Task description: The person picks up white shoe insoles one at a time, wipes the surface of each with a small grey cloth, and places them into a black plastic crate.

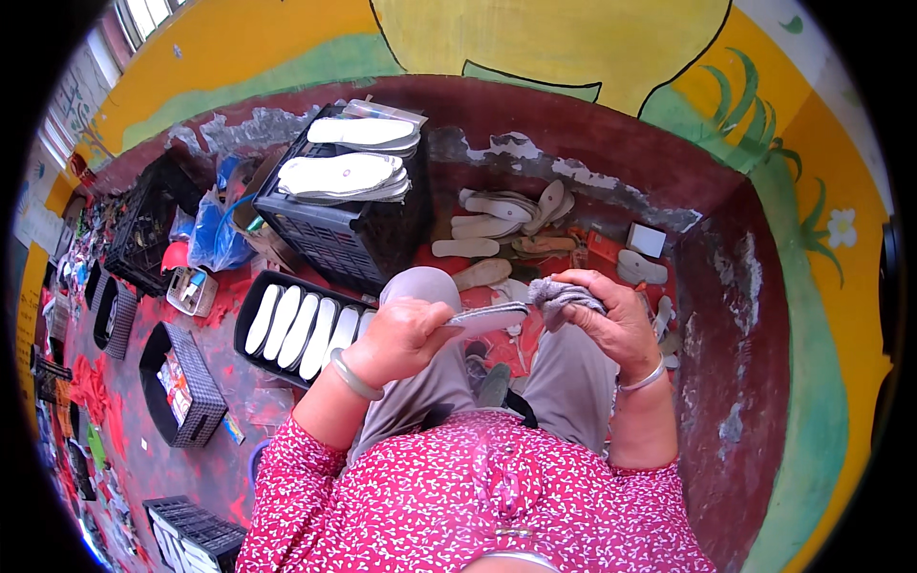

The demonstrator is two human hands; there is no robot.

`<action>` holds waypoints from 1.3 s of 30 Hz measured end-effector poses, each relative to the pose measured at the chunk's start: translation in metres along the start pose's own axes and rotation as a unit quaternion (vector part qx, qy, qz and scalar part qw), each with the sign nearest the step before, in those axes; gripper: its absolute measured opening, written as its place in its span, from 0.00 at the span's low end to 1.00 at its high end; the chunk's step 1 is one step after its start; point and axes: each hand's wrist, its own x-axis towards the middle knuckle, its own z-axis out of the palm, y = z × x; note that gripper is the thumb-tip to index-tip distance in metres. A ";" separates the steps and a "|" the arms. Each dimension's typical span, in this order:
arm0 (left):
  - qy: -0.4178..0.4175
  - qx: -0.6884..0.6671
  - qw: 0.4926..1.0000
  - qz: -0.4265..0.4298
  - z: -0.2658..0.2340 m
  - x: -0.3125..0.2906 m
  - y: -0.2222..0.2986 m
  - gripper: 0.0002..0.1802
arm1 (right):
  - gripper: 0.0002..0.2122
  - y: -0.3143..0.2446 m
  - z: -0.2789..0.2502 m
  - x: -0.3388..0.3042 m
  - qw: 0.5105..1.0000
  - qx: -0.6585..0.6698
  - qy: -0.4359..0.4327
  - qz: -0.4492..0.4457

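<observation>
My left hand (417,329) pinches one end of a white insole (482,320), which points to the right above my lap; whether it is one or a stacked pair I cannot tell. My right hand (611,315) is closed round a bunched grey cloth (565,298), pressed against the insole's far end. Below and left of my left hand, a black bin (250,315) holds several white insoles (299,329) standing in a row. Behind it, stacks of white insoles (342,175) lie on an upturned black crate (334,239).
Loose insoles (497,215) are heaped on the red-stained floor by the wall. A small white box (647,240) stands at the right corner. To the left are patterned baskets (196,396), a blue plastic bag (212,229) and another black crate (153,224). The painted wall (611,143) curves round behind.
</observation>
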 end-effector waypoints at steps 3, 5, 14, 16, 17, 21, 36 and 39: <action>-0.047 0.031 0.998 0.019 0.004 0.005 0.004 0.08 | 0.17 -0.010 0.016 0.003 0.998 0.000 -0.055 0.012; -0.074 0.040 0.996 0.023 0.006 0.008 0.006 0.09 | 0.18 -0.012 0.025 0.006 0.989 -0.076 -0.125 0.007; -0.124 0.055 0.990 -0.043 0.011 0.016 0.002 0.10 | 0.17 0.013 0.043 -0.002 0.988 -0.145 -0.053 -0.024; 0.079 0.110 0.990 0.036 -0.002 0.029 0.008 0.11 | 0.16 0.017 0.037 -0.004 0.998 -0.050 -0.012 0.043; 0.179 0.136 0.972 0.074 -0.008 0.034 0.011 0.11 | 0.15 0.020 0.034 -0.003 0.998 -0.012 0.024 0.060; 0.350 -0.114 0.927 -0.073 0.010 0.004 -0.002 0.05 | 0.12 0.028 0.031 0.000 0.967 0.180 0.147 0.106; 0.320 -0.658 0.643 -0.228 0.035 0.037 -0.017 0.12 | 0.25 0.017 0.069 0.000 0.904 0.382 0.020 0.190; 0.292 -0.717 0.578 -0.259 0.034 0.031 -0.025 0.14 | 0.26 -0.005 0.061 0.008 0.870 0.470 0.035 0.144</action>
